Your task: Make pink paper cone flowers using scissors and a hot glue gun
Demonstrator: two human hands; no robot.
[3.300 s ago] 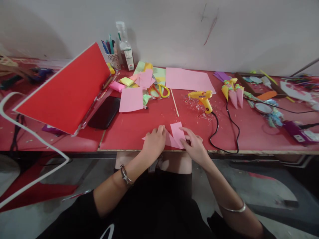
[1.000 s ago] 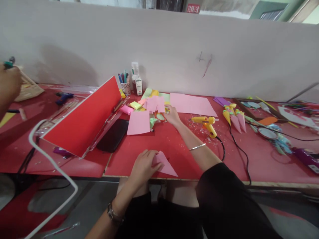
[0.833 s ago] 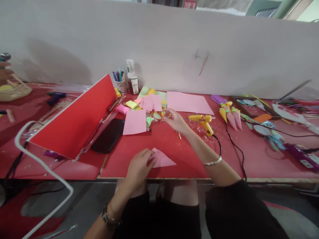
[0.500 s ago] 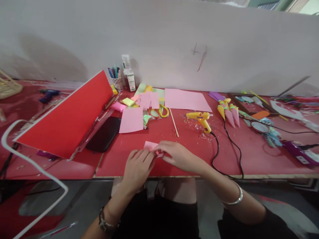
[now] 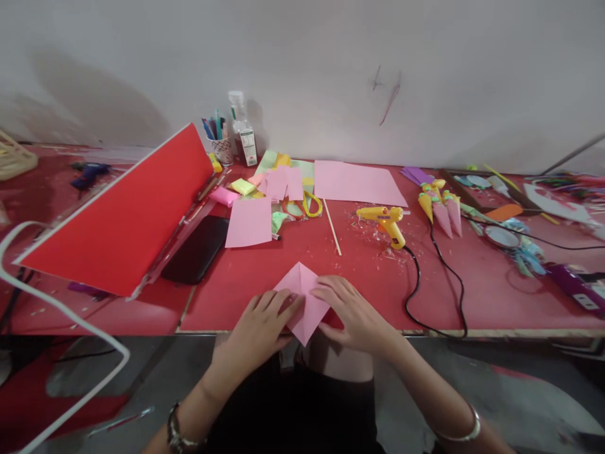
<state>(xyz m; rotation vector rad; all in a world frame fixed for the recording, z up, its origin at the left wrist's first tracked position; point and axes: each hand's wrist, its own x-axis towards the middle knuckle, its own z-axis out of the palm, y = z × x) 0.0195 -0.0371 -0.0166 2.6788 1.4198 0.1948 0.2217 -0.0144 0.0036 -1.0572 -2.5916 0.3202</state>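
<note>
A square of pink paper [image 5: 302,296] is turned like a diamond at the table's front edge, spread out with a crease down its middle. Its lower corner pokes out past the edge. My left hand [image 5: 265,321] grips the left side of the paper, fingers over it. On the other side my right hand [image 5: 352,315] holds the right corner between thumb and fingers. Farther up the table lies another pink sheet [image 5: 249,222], with small pink paper pieces [image 5: 282,183] and scissors with yellow handles [image 5: 312,205] behind it.
A yellow glue gun [image 5: 384,221] with a black cord lies to the right, near paper cones [image 5: 442,214]. At left, a red board [image 5: 127,214] leans over a black phone [image 5: 197,249]. A thin stick [image 5: 332,228], pen cup [image 5: 221,150] and bottle [image 5: 244,139] sit farther back.
The pink paper, folded under my fingers before, is now opened out into a diamond. My hands have moved apart to its two sides and slightly nearer my body.
</note>
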